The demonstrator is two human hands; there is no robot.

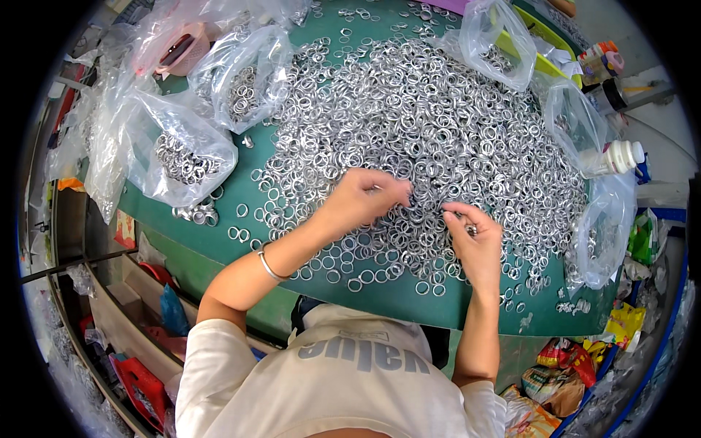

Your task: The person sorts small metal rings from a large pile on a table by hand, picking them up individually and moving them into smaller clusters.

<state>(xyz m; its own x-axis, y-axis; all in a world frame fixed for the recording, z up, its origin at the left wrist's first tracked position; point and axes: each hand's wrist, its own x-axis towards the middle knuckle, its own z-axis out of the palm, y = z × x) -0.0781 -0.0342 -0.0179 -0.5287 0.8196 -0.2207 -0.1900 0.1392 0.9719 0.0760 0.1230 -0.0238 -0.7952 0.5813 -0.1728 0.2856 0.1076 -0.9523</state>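
A great heap of small silver metal rings (438, 131) is lying across the green desk (394, 299), thinning out to single rings along the near edge.

Clear plastic bags are sitting around the heap. One bag (182, 153) at the left is holding a clump of rings, and a small stack of rings (197, 213) is resting just beside its lower corner. A second clear bag (244, 77) behind it is also holding rings. At the far left corner a crumpled bag (179, 33) is covering something pink. A fourth bag (496, 44) at the far right of the heap is leaning against a yellow-green tray (544, 62). Two more clear bags (606, 226) are slumping along the right edge of the desk. A white bottle with a dark cap end (617, 157) is lying on its side by them, and a few small bottles (602, 62) are standing further back. Coloured packets in red, yellow and green (569, 365) are piling up below the desk at the right; red things (142, 383) are lying on the shelves at the lower left.

The left hand (361, 197), with a thin silver bangle (269, 266) on its wrist, is resting on the heap with its fingers (394, 191) curled close together, tips pinched down among the rings; I cannot tell whether they are gripping one. The right hand (475, 233) is hovering just beside it, thumb and fingers (458, 212) nearly closed, with a ring or two (472, 231) showing against the palm.
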